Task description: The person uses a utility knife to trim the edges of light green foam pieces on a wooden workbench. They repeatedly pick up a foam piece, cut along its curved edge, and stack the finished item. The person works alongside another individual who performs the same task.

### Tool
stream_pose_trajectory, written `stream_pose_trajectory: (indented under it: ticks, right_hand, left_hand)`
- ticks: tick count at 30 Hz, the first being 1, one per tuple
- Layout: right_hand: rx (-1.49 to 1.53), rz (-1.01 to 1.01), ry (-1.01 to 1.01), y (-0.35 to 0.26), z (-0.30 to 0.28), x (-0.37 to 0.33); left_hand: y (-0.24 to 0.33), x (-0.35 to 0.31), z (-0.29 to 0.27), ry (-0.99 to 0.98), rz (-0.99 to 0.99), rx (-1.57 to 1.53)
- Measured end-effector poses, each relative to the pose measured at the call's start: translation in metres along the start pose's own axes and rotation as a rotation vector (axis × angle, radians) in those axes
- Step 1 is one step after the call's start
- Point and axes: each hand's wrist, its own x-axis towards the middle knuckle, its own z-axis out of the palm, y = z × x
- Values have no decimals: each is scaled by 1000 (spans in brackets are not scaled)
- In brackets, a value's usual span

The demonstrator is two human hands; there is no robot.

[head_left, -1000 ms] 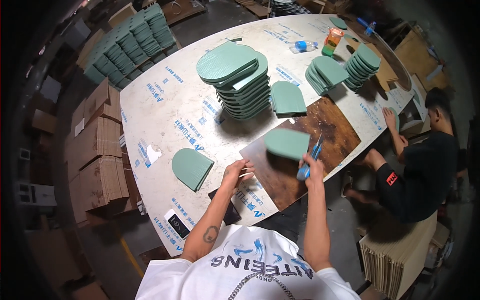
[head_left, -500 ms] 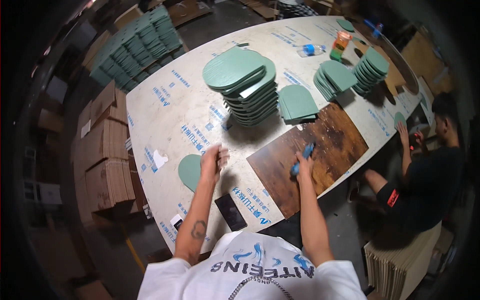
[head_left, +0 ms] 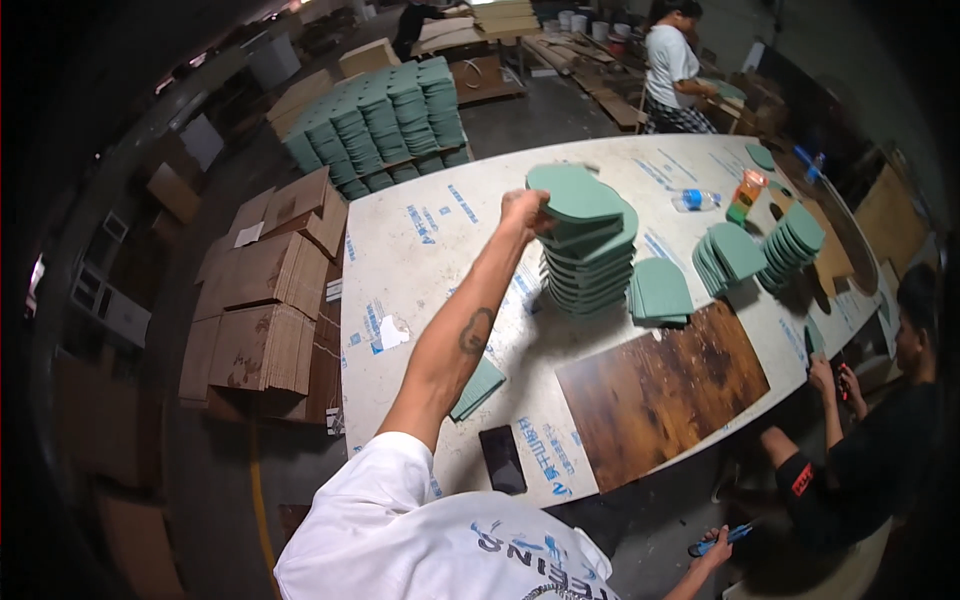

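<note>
My left hand (head_left: 525,212) is at the left edge of the tall stack, closed on the rounded end of the top green panel (head_left: 572,190). More green panels (head_left: 588,288) lie beneath it in a staggered pile. Low at the right, off the table's near edge, my right hand (head_left: 714,552) grips a blue hand tool (head_left: 722,541) with a narrow tip; its exact kind is unclear. Partly hidden by my left forearm, a loose green panel (head_left: 480,388) rests on the table. A dark wood-grain board (head_left: 665,395) lies to the right of a black phone (head_left: 502,460).
Smaller green stacks (head_left: 728,256) stand at the right of the white table (head_left: 440,290), near a water bottle (head_left: 696,200) and an orange-green bottle (head_left: 745,196). A co-worker (head_left: 850,450) sits at right; another person (head_left: 672,70) stands beyond. Cardboard piles (head_left: 260,330) flank the left side.
My left hand has moved from the loose panel up and away to the tall stack's top panel. My right hand has drawn back off the wood-grain board with the blue tool. The view has shifted.
</note>
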Motion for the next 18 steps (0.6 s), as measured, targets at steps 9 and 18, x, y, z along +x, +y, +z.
stream_pose_trajectory:
  ticks: [9,18]
  right_hand:
    - [102,95,-56,33,22,-105]
    - [-11,59,-265,24,67,-120]
  left_hand:
    - [-82,-67,-30,-305,468,40]
    - [-42,-40,-15,-126,921,374]
